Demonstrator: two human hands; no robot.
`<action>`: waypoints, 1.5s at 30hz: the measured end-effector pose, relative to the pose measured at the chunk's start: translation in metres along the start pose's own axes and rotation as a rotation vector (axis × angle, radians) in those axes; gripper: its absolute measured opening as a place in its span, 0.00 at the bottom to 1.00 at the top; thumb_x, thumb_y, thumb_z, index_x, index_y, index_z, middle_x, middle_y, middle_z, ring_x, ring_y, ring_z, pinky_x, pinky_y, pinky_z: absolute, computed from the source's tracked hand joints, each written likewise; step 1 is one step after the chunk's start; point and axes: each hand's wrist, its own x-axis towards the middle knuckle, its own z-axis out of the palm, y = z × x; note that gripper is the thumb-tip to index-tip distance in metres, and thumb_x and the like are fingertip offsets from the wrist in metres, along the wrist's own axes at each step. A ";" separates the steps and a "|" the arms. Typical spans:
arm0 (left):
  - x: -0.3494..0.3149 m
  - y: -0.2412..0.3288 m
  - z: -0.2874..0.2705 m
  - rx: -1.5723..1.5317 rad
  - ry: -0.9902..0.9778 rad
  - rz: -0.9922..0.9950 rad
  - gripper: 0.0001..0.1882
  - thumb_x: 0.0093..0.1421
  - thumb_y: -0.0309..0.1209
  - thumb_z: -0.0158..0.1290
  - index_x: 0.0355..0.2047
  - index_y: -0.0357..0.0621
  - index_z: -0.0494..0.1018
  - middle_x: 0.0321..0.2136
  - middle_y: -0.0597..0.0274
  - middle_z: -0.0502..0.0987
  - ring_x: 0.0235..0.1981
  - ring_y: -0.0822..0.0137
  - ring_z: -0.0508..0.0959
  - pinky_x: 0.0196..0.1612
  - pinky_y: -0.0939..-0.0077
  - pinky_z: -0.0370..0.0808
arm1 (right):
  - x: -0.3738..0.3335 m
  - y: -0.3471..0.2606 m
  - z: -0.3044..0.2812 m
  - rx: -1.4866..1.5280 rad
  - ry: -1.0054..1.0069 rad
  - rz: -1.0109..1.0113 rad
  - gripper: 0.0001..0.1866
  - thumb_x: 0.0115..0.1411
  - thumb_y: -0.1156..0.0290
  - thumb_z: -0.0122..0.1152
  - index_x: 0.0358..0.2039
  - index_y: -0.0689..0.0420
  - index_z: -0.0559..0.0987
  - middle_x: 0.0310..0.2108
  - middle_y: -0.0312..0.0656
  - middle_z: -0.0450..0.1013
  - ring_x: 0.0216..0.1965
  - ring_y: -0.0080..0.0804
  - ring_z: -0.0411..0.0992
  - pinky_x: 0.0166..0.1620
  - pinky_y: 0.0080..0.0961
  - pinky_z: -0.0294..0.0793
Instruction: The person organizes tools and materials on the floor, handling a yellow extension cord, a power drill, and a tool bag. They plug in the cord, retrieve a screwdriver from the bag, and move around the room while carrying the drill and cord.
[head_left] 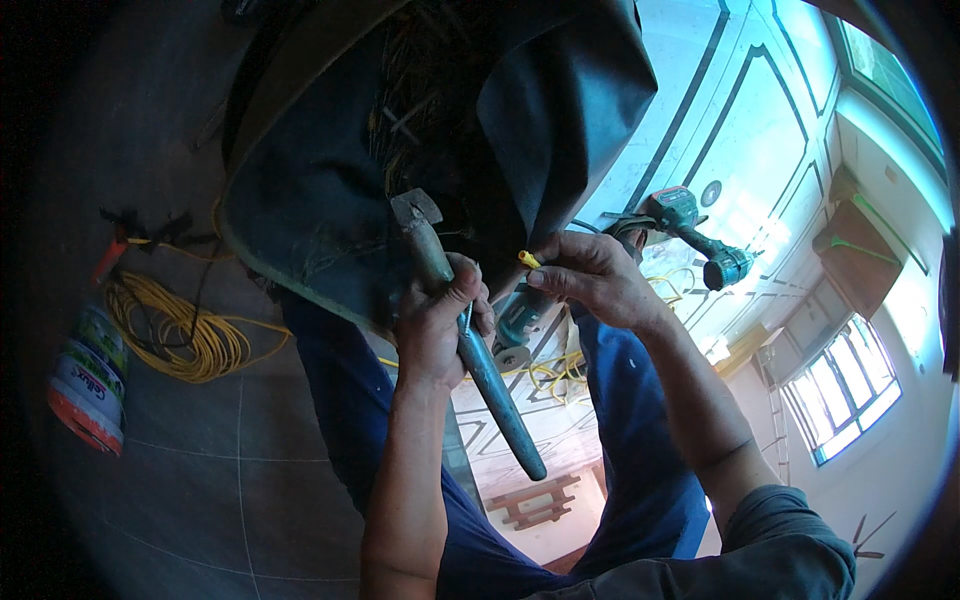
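My left hand [432,325] is wrapped round a hammer [500,405] with a worn teal handle. The hammer's metal head points up and away from me, and the handle end slants down to the right. Between the thumb and fingers of my right hand [605,282] is a small yellow plastic piece [529,259], shaped like a wall plug. Just beyond both hands gapes a large dark bag [330,190]. Many thin loose pieces [405,120] lie in its shadowed inside, too dark to name.
An angle grinder [522,318] lies behind my hands, between my knees. A cordless drill [690,225] is to the right, on a pale patterned surface [750,120]. At left, a coiled yellow cable [195,335] and a bucket [90,385] are on grey tiles [185,490].
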 end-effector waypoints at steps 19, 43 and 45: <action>-0.004 0.006 0.004 0.264 -0.015 0.029 0.08 0.60 0.32 0.62 0.35 0.40 0.78 0.22 0.61 0.77 0.20 0.77 0.74 0.25 0.82 0.73 | 0.014 -0.025 -0.013 -0.840 -0.141 -0.327 0.10 0.67 0.63 0.60 0.44 0.53 0.79 0.33 0.45 0.81 0.33 0.44 0.82 0.35 0.36 0.81; -0.011 0.004 0.005 0.496 -0.165 -0.167 0.15 0.60 0.42 0.63 0.30 0.41 0.80 0.21 0.61 0.80 0.22 0.75 0.78 0.27 0.80 0.76 | -0.003 -0.004 -0.035 -0.262 -0.341 -0.200 0.12 0.68 0.68 0.57 0.46 0.59 0.82 0.41 0.45 0.82 0.41 0.41 0.82 0.44 0.35 0.81; -0.010 0.003 0.003 0.529 -0.211 -0.230 0.15 0.60 0.42 0.63 0.30 0.41 0.80 0.20 0.62 0.79 0.21 0.76 0.77 0.26 0.80 0.74 | -0.001 -0.010 -0.039 -0.310 -0.360 -0.258 0.12 0.68 0.68 0.57 0.46 0.59 0.82 0.41 0.45 0.82 0.42 0.40 0.82 0.43 0.36 0.81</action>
